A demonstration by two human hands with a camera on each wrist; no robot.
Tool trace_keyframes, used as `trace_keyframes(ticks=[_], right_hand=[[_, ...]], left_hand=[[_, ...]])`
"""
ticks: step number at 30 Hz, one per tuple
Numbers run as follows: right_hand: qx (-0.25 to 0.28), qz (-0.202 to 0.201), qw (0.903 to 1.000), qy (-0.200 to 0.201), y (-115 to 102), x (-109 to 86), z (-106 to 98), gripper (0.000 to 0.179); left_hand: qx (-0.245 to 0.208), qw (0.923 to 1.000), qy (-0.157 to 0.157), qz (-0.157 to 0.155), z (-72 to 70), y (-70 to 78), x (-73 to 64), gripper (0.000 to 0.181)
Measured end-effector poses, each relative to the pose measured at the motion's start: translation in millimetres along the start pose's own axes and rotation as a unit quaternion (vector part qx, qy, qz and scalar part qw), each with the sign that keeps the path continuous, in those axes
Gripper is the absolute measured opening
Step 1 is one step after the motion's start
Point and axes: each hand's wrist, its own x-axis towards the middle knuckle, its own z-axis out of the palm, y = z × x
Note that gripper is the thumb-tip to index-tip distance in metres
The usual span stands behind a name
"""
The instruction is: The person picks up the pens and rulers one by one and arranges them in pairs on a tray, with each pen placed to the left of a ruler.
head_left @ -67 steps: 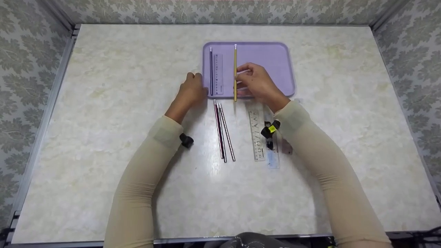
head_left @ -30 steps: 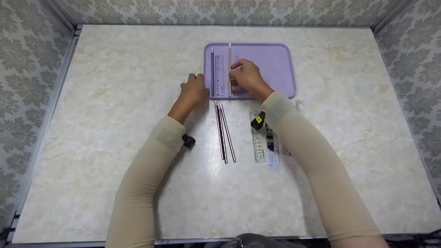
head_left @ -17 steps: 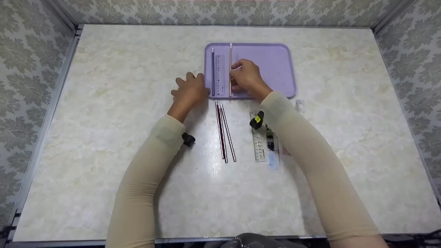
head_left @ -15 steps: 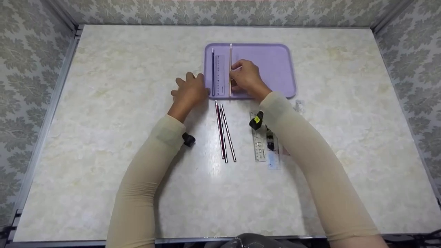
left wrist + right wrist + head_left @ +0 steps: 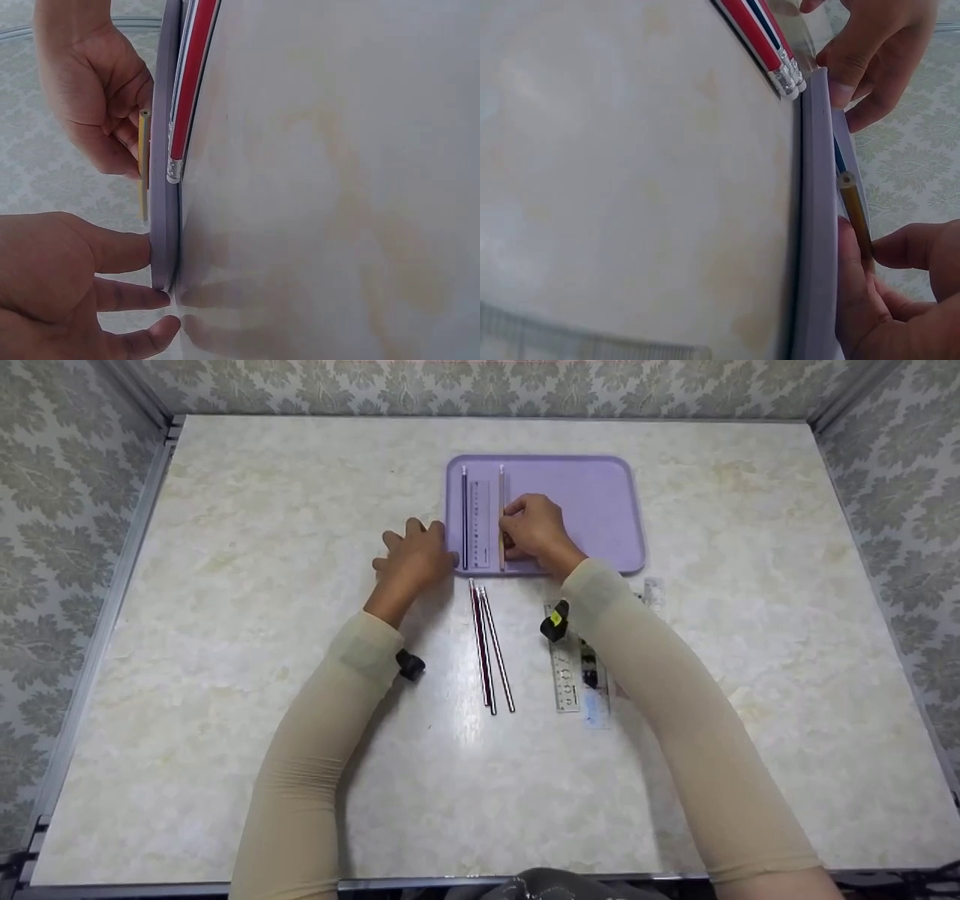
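My right hand (image 5: 536, 526) pinches a yellow pencil (image 5: 501, 487) between thumb and fingers, upright in line with the tray's short sides. The pencil lies inside the purple tray (image 5: 592, 495), right of a clear ruler (image 5: 480, 529) and a dark pencil (image 5: 464, 517). In the right wrist view the yellow pencil (image 5: 857, 214) shows end-on behind the tray wall. My left hand (image 5: 412, 556) rests at the tray's near left corner with its fingers spread. Its thumb (image 5: 124, 251) touches the tray's edge in the left wrist view.
Several striped pencils (image 5: 490, 652) with erasers lie on the table just in front of the tray. To their right are a clear ruler (image 5: 568, 690) and another printed ruler (image 5: 596, 709), partly covered by my right arm. Patterned walls (image 5: 480, 386) stand round the table.
The yellow pencil has moved left and down into the tray beside the ruler, then slightly nearer to me, still in my right hand. My left fingers have spread at the tray's corner.
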Motion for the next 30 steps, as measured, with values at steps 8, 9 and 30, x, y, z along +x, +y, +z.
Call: trace_keyframes(ticks=[8,9,30], right_hand=[[-0.027,-0.006,0.9996,0.01,-3.5,-0.7,3.8,0.028],[-0.029,-0.005,0.9995,0.01,-3.9,-1.0,4.2,0.028],[-0.087,-0.014,0.9958,0.024,-7.5,0.6,10.5,0.023]], left_hand=[[0.005,1.0,0.002,0.003,0.9,-0.5,-1.0,0.053],[0.005,1.0,0.001,0.002,1.0,-0.6,-0.9,0.054],[0.007,1.0,-0.005,0.0,-0.1,-1.2,1.5,0.055]])
